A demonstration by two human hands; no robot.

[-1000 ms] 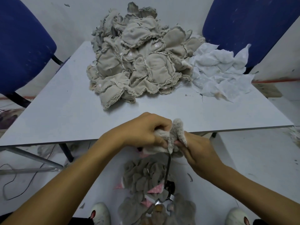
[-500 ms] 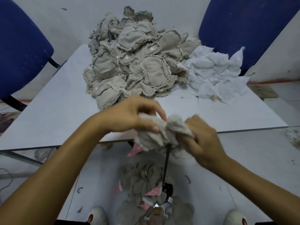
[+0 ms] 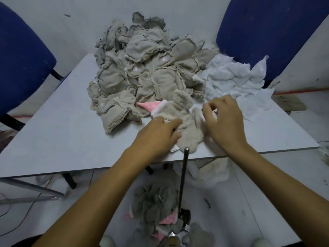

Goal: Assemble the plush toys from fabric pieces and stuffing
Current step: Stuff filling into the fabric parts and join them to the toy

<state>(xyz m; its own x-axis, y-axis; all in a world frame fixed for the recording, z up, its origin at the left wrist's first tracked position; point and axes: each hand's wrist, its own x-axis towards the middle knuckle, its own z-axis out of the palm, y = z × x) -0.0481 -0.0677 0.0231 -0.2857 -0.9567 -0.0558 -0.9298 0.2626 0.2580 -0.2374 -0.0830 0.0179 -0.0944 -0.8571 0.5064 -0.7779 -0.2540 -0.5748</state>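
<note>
1. The table [image 3: 53,139] bears a beige fabric heap [image 3: 142,77] at its far side.
2. The plush toy [image 3: 185,122] lies at the near edge.
3. The left hand [image 3: 156,136] presses it with straight fingers.
4. The right hand [image 3: 224,122] pinches its right part with curled fingers.

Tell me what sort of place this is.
Probably a small toy-making workshop: a plain table bears a big heap of inside-out beige fabric skins, white fabric pieces lie beside it, and turned plush pieces are piled on the floor.
</note>
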